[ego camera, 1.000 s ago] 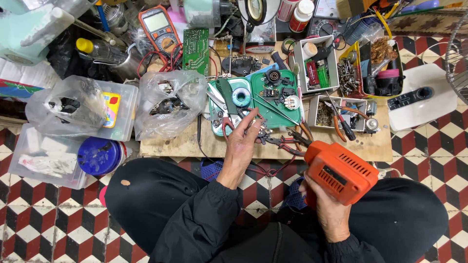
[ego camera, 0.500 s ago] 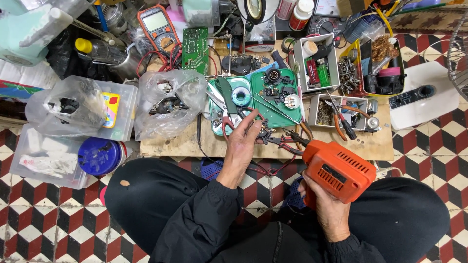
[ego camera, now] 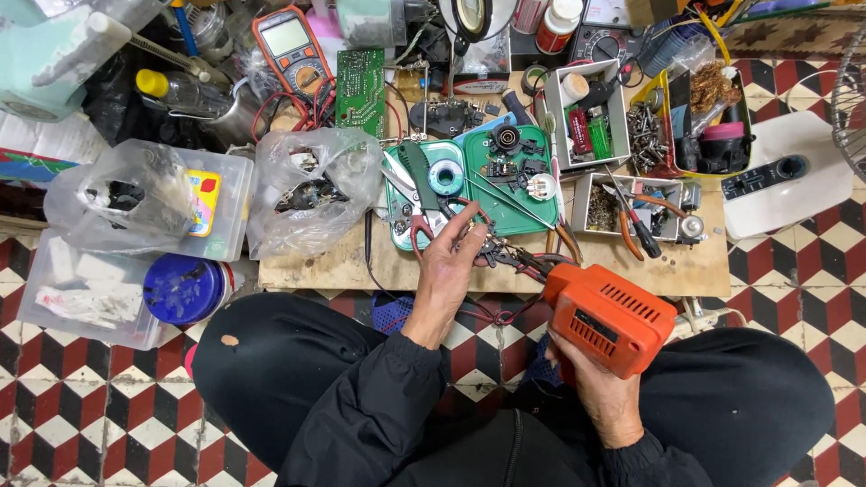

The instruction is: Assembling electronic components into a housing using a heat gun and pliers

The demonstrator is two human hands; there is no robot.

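Observation:
I sit cross-legged on a checkered floor at a low wooden board (ego camera: pixel 352 263). My right hand (ego camera: pixel 599 394) grips an orange soldering gun (ego camera: pixel 609 317) from below, its tip pointing left toward my other hand. My left hand (ego camera: pixel 448 261) pinches small dark wires and a little part (ego camera: pixel 494 252) at the front edge of a green tray (ego camera: pixel 508 200). The tray holds a solder reel (ego camera: pixel 446 177), red-handled cutters (ego camera: pixel 417 216) and small black parts.
A multimeter (ego camera: pixel 289 47), a green circuit board (ego camera: pixel 361 90), two clear bags of parts (ego camera: pixel 311 185), boxes of screws and pliers (ego camera: pixel 631 212), a blue-lidded jar (ego camera: pixel 185 289) and plastic tubs (ego camera: pixel 108 298) crowd the board and the floor.
The view has barely shifted. My left hand's fingers have adjusted slightly on the wires; the soldering gun stays in the same place.

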